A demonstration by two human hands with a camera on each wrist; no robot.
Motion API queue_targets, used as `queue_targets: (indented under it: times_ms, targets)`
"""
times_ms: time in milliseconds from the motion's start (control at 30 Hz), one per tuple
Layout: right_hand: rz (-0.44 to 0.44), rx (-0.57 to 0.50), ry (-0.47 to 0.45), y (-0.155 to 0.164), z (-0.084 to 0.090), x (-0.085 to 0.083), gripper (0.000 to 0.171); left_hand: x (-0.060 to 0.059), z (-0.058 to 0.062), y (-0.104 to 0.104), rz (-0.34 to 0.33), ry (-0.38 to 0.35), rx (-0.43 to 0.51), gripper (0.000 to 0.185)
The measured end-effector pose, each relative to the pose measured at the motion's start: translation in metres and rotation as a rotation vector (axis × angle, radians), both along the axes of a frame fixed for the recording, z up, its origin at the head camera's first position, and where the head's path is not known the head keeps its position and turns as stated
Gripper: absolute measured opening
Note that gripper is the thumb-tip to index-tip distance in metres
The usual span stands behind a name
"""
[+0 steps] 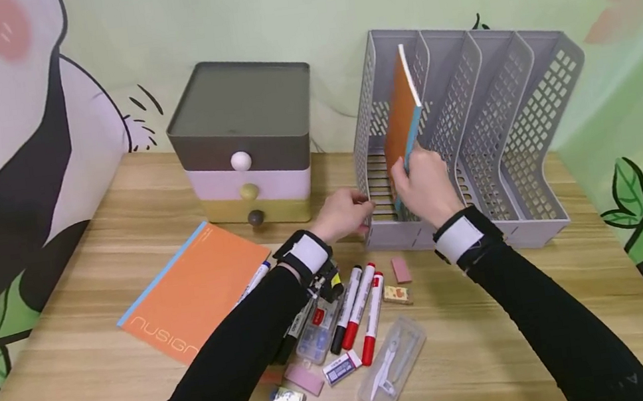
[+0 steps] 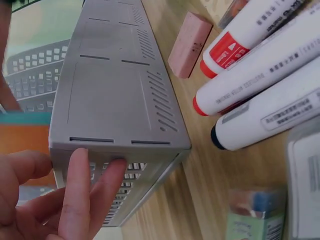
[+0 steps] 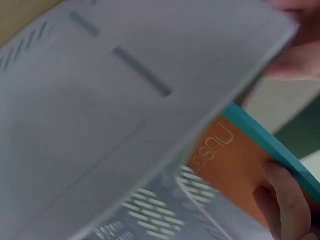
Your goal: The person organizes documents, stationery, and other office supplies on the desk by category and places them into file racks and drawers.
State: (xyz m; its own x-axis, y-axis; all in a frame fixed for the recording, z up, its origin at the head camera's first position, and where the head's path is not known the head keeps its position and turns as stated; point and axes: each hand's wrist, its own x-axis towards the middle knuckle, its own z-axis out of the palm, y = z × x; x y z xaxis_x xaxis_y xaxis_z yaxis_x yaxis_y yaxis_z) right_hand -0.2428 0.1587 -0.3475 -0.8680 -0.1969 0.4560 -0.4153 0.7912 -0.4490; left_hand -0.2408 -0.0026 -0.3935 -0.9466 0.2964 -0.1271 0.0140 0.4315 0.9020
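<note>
Orange notebook (image 1: pixel 401 110): light, thin, bendy | stands in leftmost slot of grey file rack (image 1: pixel 506 137) | right hand (image 1: pixel 424 184) pinches its lower spine edge, best hold | left hand (image 1: pixel 344 214), fingers straight, steadies rack's front-left corner

Wooden table (image 1: pixel 546 266) bears file rack (image 1: pixel 506 137), drawer box (image 1: pixel 245 143), notebook (image 1: pixel 194 290), markers (image 1: pixel 358 303)

Both arms, in black sleeves with white wristbands, reach forward toward the far middle of the scene. The left hand (image 1: pixel 343 214) lies with fingers (image 2: pixel 80 200) straight and pressing flat. Just to its right, the right hand (image 1: pixel 424 184) is raised slightly, its fingers (image 3: pixel 285 200) curled in a pinch.
</note>
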Motion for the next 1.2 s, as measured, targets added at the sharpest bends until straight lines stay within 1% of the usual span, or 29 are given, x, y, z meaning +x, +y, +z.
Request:
queue_targets:
  times_ms: [67,100,167,300,333,400,467,567,667,733,867,1000,1200]
  targets:
    - [-0.007,0.039,-0.082,-0.004,-0.003,-0.014,0.043,-0.001,0.002,0.0,-0.006,-0.005,-0.007,0.032]
    - [-0.011,0.058,-0.118,-0.005,-0.005,-0.02,0.048,-0.001,0.002,0.001,-0.002,-0.004,-0.018,0.032]
    - [-0.021,0.08,-0.151,-0.007,-0.009,-0.031,0.048,-0.001,0.004,0.002,-0.006,0.008,-0.063,0.028]
    - [-0.054,0.115,-0.203,-0.006,-0.016,-0.047,0.038,-0.001,0.007,0.007,-0.03,0.035,-0.171,0.023]
    - [-0.06,0.128,-0.228,-0.005,-0.018,-0.05,0.037,0.0,0.008,0.008,-0.037,0.039,-0.194,0.023]
    - [-0.06,0.167,-0.3,-0.004,-0.019,-0.053,0.042,0.0,0.009,0.009,-0.042,0.041,-0.218,0.024]
    - [-0.04,0.204,-0.351,-0.003,-0.019,-0.053,0.048,0.0,0.009,0.009,-0.039,0.021,-0.201,0.024]
    - [-0.003,0.215,-0.415,-0.003,-0.017,-0.05,0.059,0.0,0.009,0.008,-0.031,-0.036,-0.116,0.025]
    - [0.018,0.215,-0.426,-0.002,-0.015,-0.048,0.063,0.0,0.008,0.006,-0.03,-0.085,-0.033,0.026]
    - [0.026,0.216,-0.431,-0.001,-0.014,-0.047,0.064,0.0,0.008,0.004,-0.032,-0.102,-0.005,0.026]
    - [0.027,0.24,-0.449,0.0,-0.014,-0.048,0.064,-0.001,0.008,0.003,-0.04,-0.111,0.002,0.028]
    - [0.002,0.254,-0.459,-0.001,-0.016,-0.053,0.058,0.0,0.009,0.002,-0.046,-0.112,-0.009,0.028]
    - [-0.024,0.226,-0.441,-0.006,-0.018,-0.059,0.05,0.0,0.01,0.003,-0.045,-0.104,-0.007,0.027]
